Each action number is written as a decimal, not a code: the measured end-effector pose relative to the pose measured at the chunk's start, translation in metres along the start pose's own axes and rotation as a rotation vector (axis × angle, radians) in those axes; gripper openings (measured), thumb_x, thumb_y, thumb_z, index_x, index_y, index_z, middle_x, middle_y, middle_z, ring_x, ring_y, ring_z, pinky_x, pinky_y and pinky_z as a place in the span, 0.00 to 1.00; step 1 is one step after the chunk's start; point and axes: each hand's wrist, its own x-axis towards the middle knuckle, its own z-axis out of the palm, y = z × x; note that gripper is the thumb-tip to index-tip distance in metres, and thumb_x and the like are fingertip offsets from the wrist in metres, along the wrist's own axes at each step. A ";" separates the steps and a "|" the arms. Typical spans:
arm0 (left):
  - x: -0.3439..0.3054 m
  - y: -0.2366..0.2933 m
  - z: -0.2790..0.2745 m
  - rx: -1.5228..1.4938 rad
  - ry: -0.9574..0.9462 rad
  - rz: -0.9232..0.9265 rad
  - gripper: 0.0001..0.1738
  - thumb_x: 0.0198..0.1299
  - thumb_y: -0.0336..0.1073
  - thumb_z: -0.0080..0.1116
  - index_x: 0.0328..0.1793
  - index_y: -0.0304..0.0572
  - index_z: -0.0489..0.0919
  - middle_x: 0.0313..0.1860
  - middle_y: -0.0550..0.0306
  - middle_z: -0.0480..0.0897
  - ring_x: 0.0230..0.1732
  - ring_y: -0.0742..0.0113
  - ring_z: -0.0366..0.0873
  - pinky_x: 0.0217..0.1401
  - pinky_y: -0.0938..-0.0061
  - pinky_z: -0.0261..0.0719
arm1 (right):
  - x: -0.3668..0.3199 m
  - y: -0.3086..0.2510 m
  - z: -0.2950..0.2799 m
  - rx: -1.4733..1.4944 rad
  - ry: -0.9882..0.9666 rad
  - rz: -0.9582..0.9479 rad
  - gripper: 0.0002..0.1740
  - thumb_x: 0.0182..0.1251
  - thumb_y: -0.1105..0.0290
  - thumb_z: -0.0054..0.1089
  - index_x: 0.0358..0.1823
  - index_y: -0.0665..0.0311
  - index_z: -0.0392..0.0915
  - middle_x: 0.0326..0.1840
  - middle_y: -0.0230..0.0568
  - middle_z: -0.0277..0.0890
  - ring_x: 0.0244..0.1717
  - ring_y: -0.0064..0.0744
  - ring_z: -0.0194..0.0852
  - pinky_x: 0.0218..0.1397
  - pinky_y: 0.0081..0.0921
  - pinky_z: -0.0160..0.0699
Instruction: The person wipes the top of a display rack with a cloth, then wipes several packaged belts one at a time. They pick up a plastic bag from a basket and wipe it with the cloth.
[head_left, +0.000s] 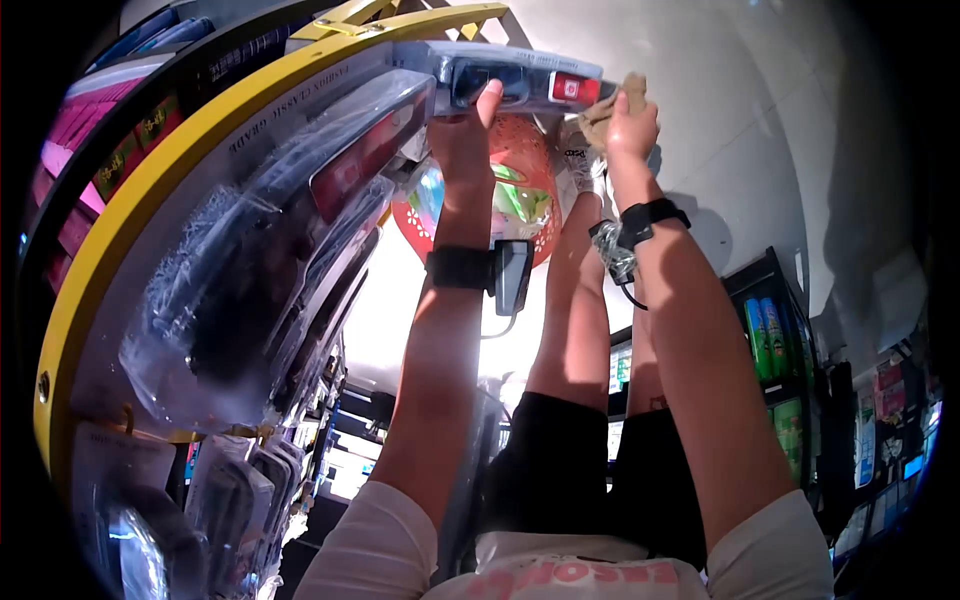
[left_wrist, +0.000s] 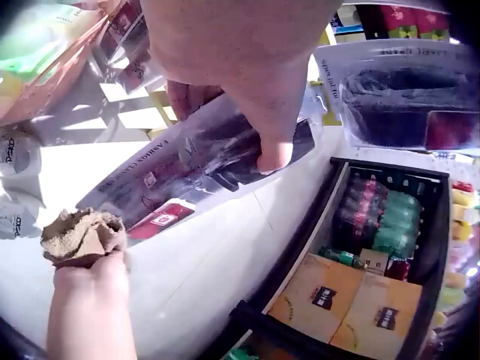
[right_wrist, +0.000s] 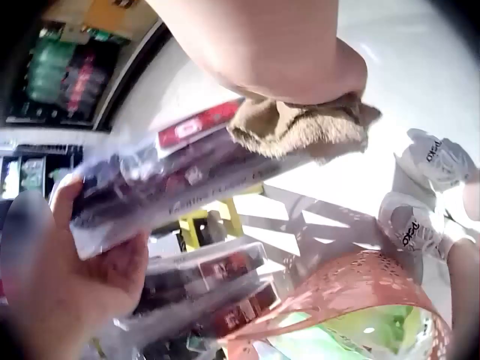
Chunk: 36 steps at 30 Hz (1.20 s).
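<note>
My left hand (head_left: 463, 150) grips one end of a long, flat clear plastic package (head_left: 540, 85), its thumb across the face. Inside lies a dark item, with a red label (head_left: 574, 88) near the other end. At that labelled end my right hand (head_left: 632, 130) holds a crumpled brown cloth (left_wrist: 82, 238). In the right wrist view the cloth bunches under the hand and overlaps the package's edge. The left wrist view has the left thumb pressed on the plastic and fingers behind it.
A yellow-framed rack (head_left: 62, 290) on the left carries several similar clear packages (head_left: 250, 250). Below the hands stands a red perforated basket (right_wrist: 367, 281) with green bags inside. A dark shelf (left_wrist: 337, 166) holds bottles and orange boxes (left_wrist: 379, 319). White shoes (right_wrist: 412, 225) stand on the pale floor.
</note>
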 end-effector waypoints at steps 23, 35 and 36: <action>0.030 -0.022 -0.059 -0.991 -0.634 -0.411 0.20 0.60 0.51 0.40 0.42 0.44 0.73 0.40 0.55 0.78 0.44 0.59 0.75 0.49 0.64 0.72 | -0.078 -0.069 0.005 0.971 -1.472 0.780 0.14 0.66 0.64 0.40 0.41 0.64 0.74 0.37 0.41 0.77 0.37 0.35 0.77 0.41 0.35 0.78; -0.047 -0.023 -0.089 0.033 -0.102 -0.503 0.20 0.61 0.42 0.44 0.52 0.34 0.69 0.46 0.50 0.75 0.46 0.64 0.73 0.54 0.71 0.68 | -0.029 -0.025 -0.021 0.851 -1.448 0.494 0.16 0.65 0.58 0.41 0.42 0.61 0.72 0.36 0.35 0.75 0.34 0.32 0.75 0.36 0.30 0.77; -0.049 -0.024 -0.096 0.043 -0.004 -0.384 0.19 0.61 0.41 0.44 0.52 0.34 0.69 0.46 0.51 0.75 0.46 0.65 0.73 0.53 0.72 0.68 | -0.030 -0.019 -0.024 0.803 -1.465 0.507 0.16 0.65 0.58 0.41 0.43 0.61 0.72 0.35 0.35 0.75 0.33 0.31 0.75 0.35 0.30 0.77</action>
